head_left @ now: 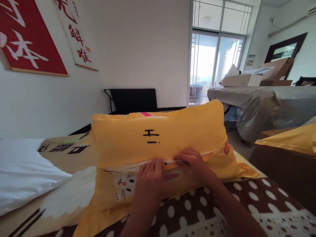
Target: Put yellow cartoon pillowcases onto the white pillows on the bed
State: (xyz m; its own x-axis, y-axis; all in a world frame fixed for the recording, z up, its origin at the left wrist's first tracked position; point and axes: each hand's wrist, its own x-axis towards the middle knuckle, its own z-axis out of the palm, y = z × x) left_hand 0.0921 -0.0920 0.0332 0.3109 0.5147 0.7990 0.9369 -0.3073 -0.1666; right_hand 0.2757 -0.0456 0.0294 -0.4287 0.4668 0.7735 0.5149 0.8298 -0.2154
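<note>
The pillow [158, 138] lies across the bed [222, 204], its long edge turned toward the person, and the work on it looks about half done. A zip [165, 162] runs along that near edge. Left of the hands the seam gapes and shows a strip of white filling. Right of them only a thin pale line shows, so that stretch looks closed or nearly so. The small dark pull sits between the two hands, roughly midway along the seam, which leaves the left stretch open.

The left hand [150, 177] has its fingers curled down over the lip of the seam, pinching the yellow cloth just left of the pull. The right hand [194, 164] lies on the seam just right of the pull, fingers drawn together on it. It seems to grip the zip, though the fingertips are partly hidden.

The pillow is plump and well filled, in a bright yellow cover with black marks on its upper face and a small cat face printed below the seam. The cloth looks soft and a little creased near the hands. A white pillow [22, 171] lies well apart to the left.
</note>
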